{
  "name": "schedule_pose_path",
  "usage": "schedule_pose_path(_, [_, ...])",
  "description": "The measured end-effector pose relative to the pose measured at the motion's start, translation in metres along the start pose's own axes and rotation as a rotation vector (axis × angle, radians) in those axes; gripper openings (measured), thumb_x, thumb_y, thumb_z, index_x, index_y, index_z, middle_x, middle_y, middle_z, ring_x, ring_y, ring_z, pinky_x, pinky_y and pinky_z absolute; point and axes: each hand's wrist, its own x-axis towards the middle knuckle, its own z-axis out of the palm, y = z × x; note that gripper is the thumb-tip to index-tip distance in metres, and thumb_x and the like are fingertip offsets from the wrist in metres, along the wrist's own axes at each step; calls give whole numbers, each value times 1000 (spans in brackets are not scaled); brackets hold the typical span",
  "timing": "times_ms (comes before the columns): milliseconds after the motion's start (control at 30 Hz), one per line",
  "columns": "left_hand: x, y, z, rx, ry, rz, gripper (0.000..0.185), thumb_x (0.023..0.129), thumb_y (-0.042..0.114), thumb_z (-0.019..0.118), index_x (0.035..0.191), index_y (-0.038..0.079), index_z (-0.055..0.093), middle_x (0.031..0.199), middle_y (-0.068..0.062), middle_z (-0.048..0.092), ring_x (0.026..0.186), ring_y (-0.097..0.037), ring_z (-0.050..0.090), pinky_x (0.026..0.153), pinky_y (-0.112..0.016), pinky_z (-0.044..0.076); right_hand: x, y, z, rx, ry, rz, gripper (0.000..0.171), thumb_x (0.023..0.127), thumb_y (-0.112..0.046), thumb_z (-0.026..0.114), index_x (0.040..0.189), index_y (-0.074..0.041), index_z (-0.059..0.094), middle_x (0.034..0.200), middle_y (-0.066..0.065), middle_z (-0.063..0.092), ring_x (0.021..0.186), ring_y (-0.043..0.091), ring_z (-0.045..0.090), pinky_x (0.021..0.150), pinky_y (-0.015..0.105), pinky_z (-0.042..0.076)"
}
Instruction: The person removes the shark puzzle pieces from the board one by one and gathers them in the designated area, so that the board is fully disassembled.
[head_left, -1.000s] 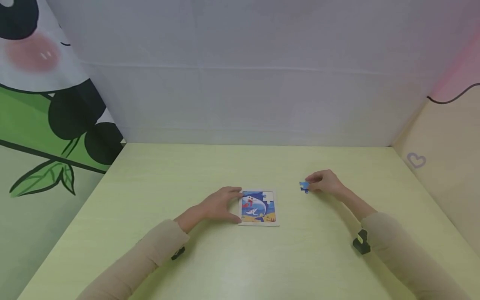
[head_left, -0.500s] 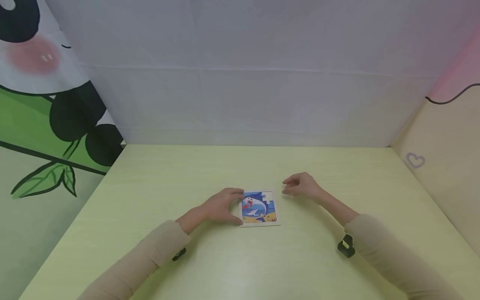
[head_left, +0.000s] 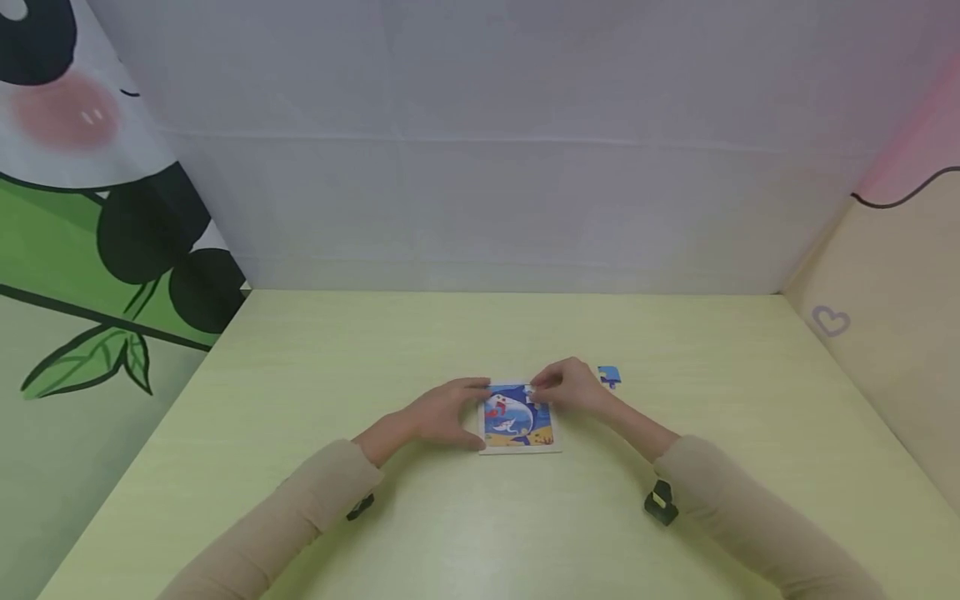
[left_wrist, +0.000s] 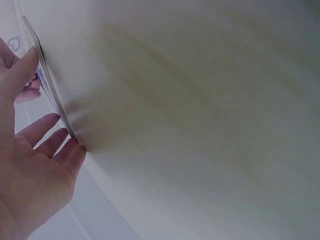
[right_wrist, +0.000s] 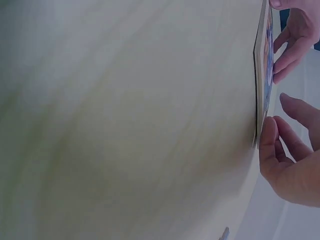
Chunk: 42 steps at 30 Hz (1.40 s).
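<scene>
Fingers of right hand [head_left: 570,386] half-closed at puzzle [head_left: 512,417]; can't tell if holding anything. Left hand [head_left: 441,414], spread wide, grips its edge: brace there, press evenly.

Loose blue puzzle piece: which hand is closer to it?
Right. The right hand is just left of the loose piece; the left hand is farther, across the puzzle, holding its left edge.

Perhaps a children's playroom: cartoon mural [head_left: 112,242], heart drawing [head_left: 831,317], pale table [head_left: 450,525].
</scene>
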Motion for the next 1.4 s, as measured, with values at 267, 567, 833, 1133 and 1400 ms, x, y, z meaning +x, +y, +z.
schedule_pose_path(267, [1,1,1,-10,3,-37,72,72,34,75,132,5,47,142,-10,35,130,-29,31,106,-43,28,1,0,6,-27,27,-7,20,74,-14,74,90,-4,71,82,3,68,73,13,59,65,23,49])
schedule_pose_path(567, [1,2,1,-23,3,-39,71,74,33,74,133,4,45,142,-11,35,130,-30,31,106,-43,28,-2,-4,8,-40,40,-15,15,74,-12,73,86,-3,70,76,3,66,67,12,57,60,22,48])
schedule_pose_path(833, [-1,4,0,-40,-3,-11,72,76,29,73,133,0,42,143,-15,32,131,-33,29,106,-45,27,-2,-7,10,-62,66,-26,12,74,-10,73,83,-3,69,73,2,63,65,13,55,58,22,47])
schedule_pose_path(1133, [-2,6,-1,-59,-7,-9,71,76,28,73,133,-1,42,143,-16,31,131,-34,29,106,-46,27,-3,-9,13,-39,98,-29,24,72,-10,75,94,-1,66,78,4,64,70,13,59,63,24,50])
schedule_pose_path(1400, [-1,3,1,-48,-1,-10,71,76,30,73,133,0,43,142,-16,32,130,-33,30,105,-45,28,-1,-10,13,-98,45,-92,31,72,-12,76,101,-4,67,73,0,59,66,12,53,60,23,44])
